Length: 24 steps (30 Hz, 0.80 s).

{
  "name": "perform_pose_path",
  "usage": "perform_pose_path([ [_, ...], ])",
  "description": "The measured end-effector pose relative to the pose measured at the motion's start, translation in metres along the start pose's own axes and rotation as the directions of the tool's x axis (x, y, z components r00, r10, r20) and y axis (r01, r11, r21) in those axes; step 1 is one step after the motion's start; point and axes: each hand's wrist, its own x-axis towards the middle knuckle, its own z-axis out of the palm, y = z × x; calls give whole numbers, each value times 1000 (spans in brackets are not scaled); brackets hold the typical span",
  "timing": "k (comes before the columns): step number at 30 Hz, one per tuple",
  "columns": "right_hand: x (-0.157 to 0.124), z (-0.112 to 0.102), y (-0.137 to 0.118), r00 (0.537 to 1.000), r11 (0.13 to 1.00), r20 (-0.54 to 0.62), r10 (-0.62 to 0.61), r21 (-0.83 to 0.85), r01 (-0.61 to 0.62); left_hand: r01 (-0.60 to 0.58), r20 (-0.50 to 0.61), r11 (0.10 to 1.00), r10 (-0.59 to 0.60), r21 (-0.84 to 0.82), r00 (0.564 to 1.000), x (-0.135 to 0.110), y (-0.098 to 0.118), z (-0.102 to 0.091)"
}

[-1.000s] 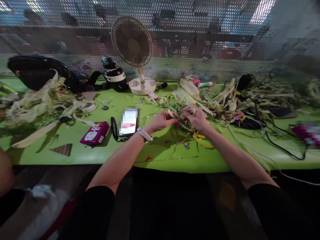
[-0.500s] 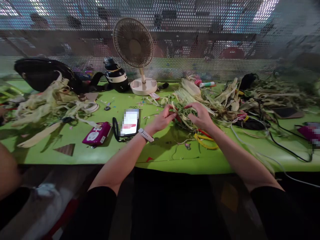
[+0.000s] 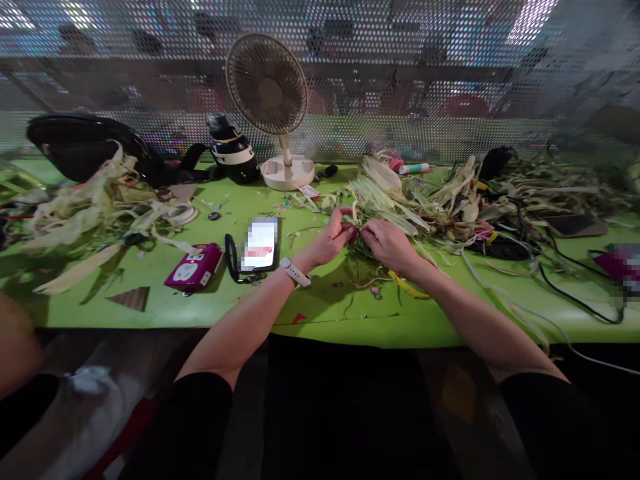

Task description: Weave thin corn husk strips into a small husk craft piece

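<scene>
Over a loose green tangle of plant strands (image 3: 364, 251), my two hands nearly meet. My left hand (image 3: 336, 239), with a white band on the wrist, is closed in a pinch. A pale strip of corn husk (image 3: 355, 212) sticks up from its fingertips. Just to the right, my right hand (image 3: 387, 245) is also closed, its fingertips pressed together at the same tangle. What lies between those fingers is hidden. Behind both hands lies a heap of pale corn husks (image 3: 383, 183). Beneath my right wrist a yellow loop (image 3: 407, 285) shows in part.
A phone (image 3: 261, 243), a purple box-like device (image 3: 194, 268) and a white-based fan (image 3: 286, 173) stand left of my hands. Further left are more husks (image 3: 95, 200) and a black bag (image 3: 95, 147). Cables (image 3: 565, 280) cross the green table (image 3: 320, 313) at right. Another person's arm (image 3: 17, 347) is at far left.
My right hand has moved left and its fingers have closed, bringing it close to my left hand. My left hand has shifted slightly right. The pale strip now stands more upright.
</scene>
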Motion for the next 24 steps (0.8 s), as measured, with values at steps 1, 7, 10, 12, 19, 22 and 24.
perform_pose_path([
  [1,-1,2,0,1000,999,-29,-6,-41,5,17,-6,1000,-18,-17,1000,0,0,1],
  [7,-6,16,-2,980,981,-196,-36,-192,-3,67,-31,996,-69,-61,997,-4,5,5],
  [10,-7,15,-4,976,983,-218,-21,-183,-19,87,-18,994,-88,-66,996,-6,8,7],
  [12,-6,12,-4,979,990,-202,7,-137,-36,92,-26,991,-95,-93,995,-7,7,9],
  [19,3,-3,9,994,895,-38,103,439,-76,-28,-159,999,32,26,987,4,-7,5],
  [22,6,-6,14,993,862,-7,120,498,-101,-36,-134,998,43,56,990,6,-7,0],
  [24,6,-7,15,991,858,-7,135,501,-113,-28,-117,999,32,40,993,5,-5,-1],
])
